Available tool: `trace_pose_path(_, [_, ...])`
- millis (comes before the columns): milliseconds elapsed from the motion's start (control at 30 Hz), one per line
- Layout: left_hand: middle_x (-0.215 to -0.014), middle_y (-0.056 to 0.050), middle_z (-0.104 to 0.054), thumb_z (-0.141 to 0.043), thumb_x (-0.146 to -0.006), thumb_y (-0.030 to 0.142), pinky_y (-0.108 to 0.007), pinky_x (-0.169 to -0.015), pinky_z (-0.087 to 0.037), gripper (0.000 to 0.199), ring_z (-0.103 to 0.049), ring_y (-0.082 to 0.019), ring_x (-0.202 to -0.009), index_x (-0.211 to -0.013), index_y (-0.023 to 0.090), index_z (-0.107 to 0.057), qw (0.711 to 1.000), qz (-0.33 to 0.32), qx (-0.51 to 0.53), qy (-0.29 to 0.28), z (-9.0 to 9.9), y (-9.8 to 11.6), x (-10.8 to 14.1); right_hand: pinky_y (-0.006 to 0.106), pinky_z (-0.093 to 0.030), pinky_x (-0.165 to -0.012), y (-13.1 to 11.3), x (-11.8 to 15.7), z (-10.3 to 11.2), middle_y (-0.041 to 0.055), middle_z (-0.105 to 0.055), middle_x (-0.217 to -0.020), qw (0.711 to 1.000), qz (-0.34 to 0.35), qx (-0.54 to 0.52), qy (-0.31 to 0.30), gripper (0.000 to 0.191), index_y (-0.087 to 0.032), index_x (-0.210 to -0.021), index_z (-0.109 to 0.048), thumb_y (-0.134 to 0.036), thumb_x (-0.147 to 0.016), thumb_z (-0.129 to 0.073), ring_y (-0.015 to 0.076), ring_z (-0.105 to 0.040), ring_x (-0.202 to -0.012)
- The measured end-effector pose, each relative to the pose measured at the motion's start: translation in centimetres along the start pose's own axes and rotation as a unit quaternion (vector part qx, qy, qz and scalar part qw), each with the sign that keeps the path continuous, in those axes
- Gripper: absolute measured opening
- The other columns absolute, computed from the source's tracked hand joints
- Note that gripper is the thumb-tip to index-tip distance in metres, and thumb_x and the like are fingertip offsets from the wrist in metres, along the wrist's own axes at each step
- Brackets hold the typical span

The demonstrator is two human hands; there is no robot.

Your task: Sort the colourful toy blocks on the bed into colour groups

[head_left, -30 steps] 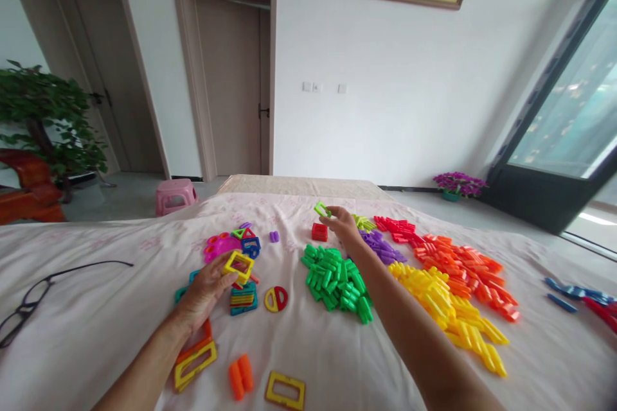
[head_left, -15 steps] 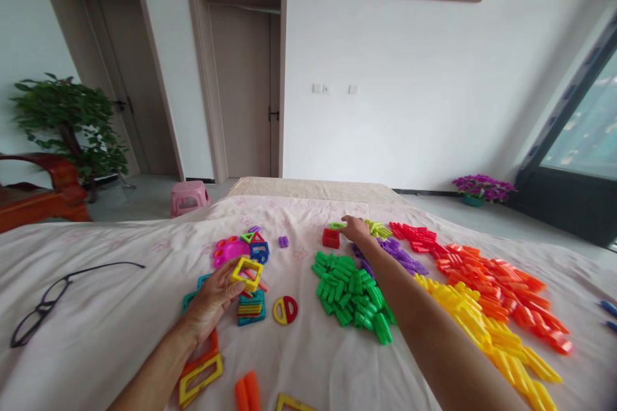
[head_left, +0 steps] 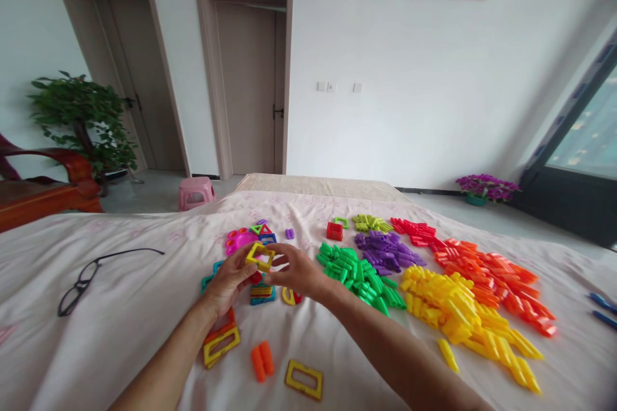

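My left hand (head_left: 232, 275) grips a yellow square magnetic tile (head_left: 261, 257), thumb in front and fingers behind; it looks like a small stack. Beside its right edge is my right hand (head_left: 297, 273), thumb and fingers apart; whether the fingertips touch the tile I cannot tell. Under and around the hands lie a teal stack with coloured layers (head_left: 263, 293), a yellow-and-red round piece (head_left: 288, 296) partly covered, a pink flower-like piece (head_left: 240, 241) and a blue tile (head_left: 268, 238). Farther off stand a red square stack (head_left: 334, 231) and a green square frame (head_left: 343, 222).
Piles of green (head_left: 354, 275), purple (head_left: 388, 252), yellow (head_left: 448, 305) and orange-red tubes (head_left: 491, 276) spread to the right. Eyeglasses (head_left: 80, 286) lie at left. Nearer are yellow rectangular frames (head_left: 303, 379) and orange tubes (head_left: 262, 360). A pink stool (head_left: 196, 192) stands beyond the cloth.
My right hand has come back from beside the red stack and green frame to the yellow tile in my left hand. The view has shifted slightly.
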State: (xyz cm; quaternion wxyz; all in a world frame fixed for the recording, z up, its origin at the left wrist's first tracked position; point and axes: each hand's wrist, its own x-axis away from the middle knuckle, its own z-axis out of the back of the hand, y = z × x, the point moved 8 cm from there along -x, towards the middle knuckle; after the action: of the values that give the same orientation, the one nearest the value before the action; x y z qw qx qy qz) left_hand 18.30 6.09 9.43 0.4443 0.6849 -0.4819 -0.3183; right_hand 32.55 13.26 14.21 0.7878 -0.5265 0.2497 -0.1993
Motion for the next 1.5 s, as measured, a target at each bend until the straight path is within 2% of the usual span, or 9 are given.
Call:
trace_pose_path(133, [-0.125,-0.011,-0.069,-0.09,-0.061,0.03,-0.023,-0.067,-0.055,0.077,-0.071,-0.022,-0.097,-0.131,0.022,-0.062,1.0,-0.002,-0.015,-0.027,-0.5,0.1,0.0,0.036,-0.057,-0.078,0.0,0.1,-0.7,0.0086,-0.063,-0.125,0.999,-0.001,0.03,0.046,0.071,-0.025,-0.129,-0.063,-0.034,-0.063,-0.086,0.0232,-0.066,-0.097])
trace_pose_path(367, [-0.139,-0.013,-0.061,-0.089,-0.063,0.032,-0.031,-0.09,-0.054,0.074,-0.057,-0.031,-0.127,-0.131,0.023,-0.062,0.992,0.012,-0.065,-0.106,-2.2,-0.2,0.6,0.029,-0.05,-0.067,-0.1,2.4,-0.1,0.0027,-0.069,-0.088,0.998,-0.043,-0.025,0.027,0.057,-0.016,-0.121,-0.069,-0.033,-0.068,-0.081,0.0169,-0.063,-0.075])
trace_pose_path(567, [-0.133,-0.017,-0.065,-0.086,-0.067,0.034,-0.037,-0.089,-0.055,0.071,-0.065,-0.03,-0.115,-0.133,0.022,-0.062,0.973,0.019,-0.16,-0.166,-4.7,0.0,1.8,0.029,-0.049,-0.076,-0.5,7.0,1.9,0.0063,-0.07,-0.095,0.966,-0.088,-0.242,0.026,0.049,-0.015,-0.109,-0.074,-0.045,-0.072,-0.08,0.0151,-0.064,-0.079])
trace_pose_path(700, [-0.123,-0.017,-0.07,-0.086,-0.064,0.029,-0.041,-0.084,-0.057,0.061,-0.071,-0.029,-0.1,-0.122,0.018,-0.069,0.954,0.04,-0.226,-0.191,-6.7,-0.9,2.9,0.028,-0.048,-0.075,-0.1,10.5,4.2,0.0087,-0.07,-0.111,0.95,-0.111,-0.282,0.073,0.049,-0.019,-0.114,-0.073,-0.042,-0.071,-0.081,0.0144,-0.064,-0.081])
trace_pose_path(833, [-0.111,-0.015,-0.075,-0.084,-0.066,0.028,-0.041,-0.09,-0.055,0.05,-0.071,-0.03,-0.102,-0.113,0.016,-0.074,0.943,0.025,-0.265,-0.202,-7.3,-0.9,3.4,0.028,-0.047,-0.074,0.1,14.4,7.0,0.006,-0.069,-0.114,0.968,-0.111,-0.184,0.131,0.05,-0.022,-0.12,-0.071,-0.037,-0.072,-0.077,0.0168,-0.062,-0.086])
trace_pose_path(967, [-0.107,-0.016,-0.076,-0.082,-0.069,0.035,-0.037,-0.088,-0.055,0.046,-0.072,-0.03,-0.1,-0.11,0.015,-0.075,0.938,0.034,-0.28,-0.2,-6.3,-0.3,3.1,0.032,-0.048,-0.074,0.8,18.4,10.5,0.005,-0.07,-0.108,0.974,-0.147,-0.048,0.167,0.058,-0.02,-0.123,-0.069,-0.035,-0.067,-0.077,0.0206,-0.061,-0.089])
trace_pose_path(1133, [-0.11,-0.015,-0.076,-0.077,-0.074,0.04,-0.035,-0.091,-0.053,0.045,-0.071,-0.028,-0.105,-0.113,0.016,-0.075,0.931,0.035,-0.312,-0.186,-4.8,-0.4,2.6,0.028,-0.048,-0.069,1.2,21.2,13.1,0.0028,-0.071,-0.092,0.979,-0.188,0.035,0.074,0.055,-0.02,-0.117,-0.073,-0.029,-0.063,-0.078,0.0182,-0.061,-0.079])
trace_pose_path(1333, [-0.101,-0.014,-0.077,-0.08,-0.071,0.039,-0.036,-0.086,-0.055,0.045,-0.073,-0.028,-0.094,-0.109,0.015,-0.075,0.932,0.078,-0.291,-0.201,-4.2,-1.3,2.4,0.027,-0.049,-0.076,1.4,21.9,12.7,0.0031,-0.069,-0.105,0.965,-0.175,0.193,-0.013,0.064,-0.027,-0.123,-0.069,-0.019,-0.061,-0.078,0.0189,-0.061,-0.089])
trace_pose_path(1500, [-0.097,-0.012,-0.076,-0.08,-0.07,0.042,-0.035,-0.079,-0.055,0.042,-0.07,-0.025,-0.085,-0.104,0.016,-0.076,0.95,-0.044,-0.295,-0.09,-2.2,2.8,1.1,0.03,-0.049,-0.082,1.7,22.0,11.5,0.0033,-0.068,-0.107,0.951,-0.141,0.273,-0.046,0.063,-0.029,-0.118,-0.072,-0.021,-0.057,-0.082,0.0213,-0.061,-0.093])
